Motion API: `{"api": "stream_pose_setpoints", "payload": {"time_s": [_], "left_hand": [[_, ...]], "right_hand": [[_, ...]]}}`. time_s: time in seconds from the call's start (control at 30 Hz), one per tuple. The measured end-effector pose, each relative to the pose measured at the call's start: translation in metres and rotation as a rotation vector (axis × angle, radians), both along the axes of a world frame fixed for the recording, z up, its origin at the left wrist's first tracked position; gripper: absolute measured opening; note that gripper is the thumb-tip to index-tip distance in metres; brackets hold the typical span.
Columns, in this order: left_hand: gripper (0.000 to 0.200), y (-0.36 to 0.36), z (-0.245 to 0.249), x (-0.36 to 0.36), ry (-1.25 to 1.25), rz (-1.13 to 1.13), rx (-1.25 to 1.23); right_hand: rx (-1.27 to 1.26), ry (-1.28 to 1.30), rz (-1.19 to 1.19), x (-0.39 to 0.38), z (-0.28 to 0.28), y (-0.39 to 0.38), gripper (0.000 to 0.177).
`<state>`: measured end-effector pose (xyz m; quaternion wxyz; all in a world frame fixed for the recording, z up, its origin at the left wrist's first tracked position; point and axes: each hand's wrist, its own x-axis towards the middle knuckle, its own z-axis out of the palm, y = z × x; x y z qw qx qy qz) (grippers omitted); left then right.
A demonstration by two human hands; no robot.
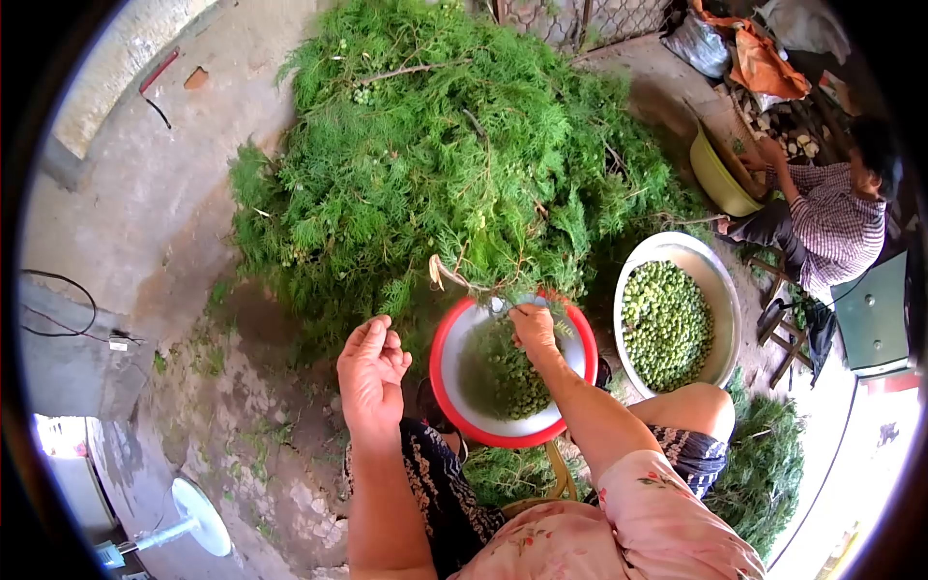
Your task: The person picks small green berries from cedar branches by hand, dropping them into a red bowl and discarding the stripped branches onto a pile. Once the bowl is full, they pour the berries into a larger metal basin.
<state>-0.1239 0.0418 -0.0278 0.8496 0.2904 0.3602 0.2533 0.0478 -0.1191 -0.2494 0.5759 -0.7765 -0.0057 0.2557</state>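
My right hand (532, 329) is closed over a red-rimmed white basin (587, 362), gripping an evergreen sprig (483, 362) whose blurred foliage hangs inside. Small round green cones (527, 394) lie in the bottom of this basin. Left of the rim, my left hand (374, 372) is raised with curled fingers and the thumb against the fingertips. Whatever it pinches, if anything, is too small to tell. A large heap of cut evergreen branches (435, 164) rises just beyond both hands, and a bare twig end (449, 273) sticks out toward the basin.
A wide metal bowl (727, 338) full of green cones stands to the right. Another person (831, 213) sits at the far right by a yellow-green basin (720, 179). More cut greenery (764, 449) lies lower right. A fan (201, 517) stands lower left.
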Motion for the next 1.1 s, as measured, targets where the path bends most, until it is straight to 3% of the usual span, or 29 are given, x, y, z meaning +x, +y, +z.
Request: {"api": "stream_pose_setpoints", "payload": {"time_s": [0.13,0.27,0.4,0.57,0.63,0.8,0.9,0.93,1.1], "left_hand": [[0.009,-0.017,-0.003,0.003,0.106,-0.061,0.100],[0.013,-0.046,-0.025,0.008,0.231,-0.229,0.238],[0.047,-0.068,-0.047,0.012,0.281,-0.425,0.258],[0.041,-0.084,-0.054,0.029,0.134,-0.402,0.281],[0.045,-0.088,-0.053,0.035,0.080,-0.386,0.244],[0.038,-0.093,-0.061,0.036,0.108,-0.324,0.274],[0.038,-0.091,-0.072,0.034,0.183,-0.147,0.229],[0.036,-0.091,-0.072,0.030,0.226,-0.105,0.153],[0.026,-0.083,-0.068,0.014,0.140,-0.063,0.147]], "right_hand": [[0.052,-0.073,-0.075,0.005,0.035,-0.005,0.013],[0.183,0.025,-0.153,-0.005,0.090,-0.011,0.018],[0.201,-0.034,-0.090,-0.028,0.135,-0.017,0.018],[0.180,-0.145,-0.014,-0.069,0.168,-0.028,0.019],[0.155,-0.406,0.053,-0.081,0.165,-0.028,0.017],[0.020,-0.619,0.271,-0.116,0.166,-0.035,0.021],[0.175,-0.614,0.245,-0.133,0.167,-0.035,0.010],[0.121,-0.580,0.309,-0.138,0.164,-0.038,0.013],[0.145,-0.681,0.415,-0.159,0.149,-0.051,0.011]]}}
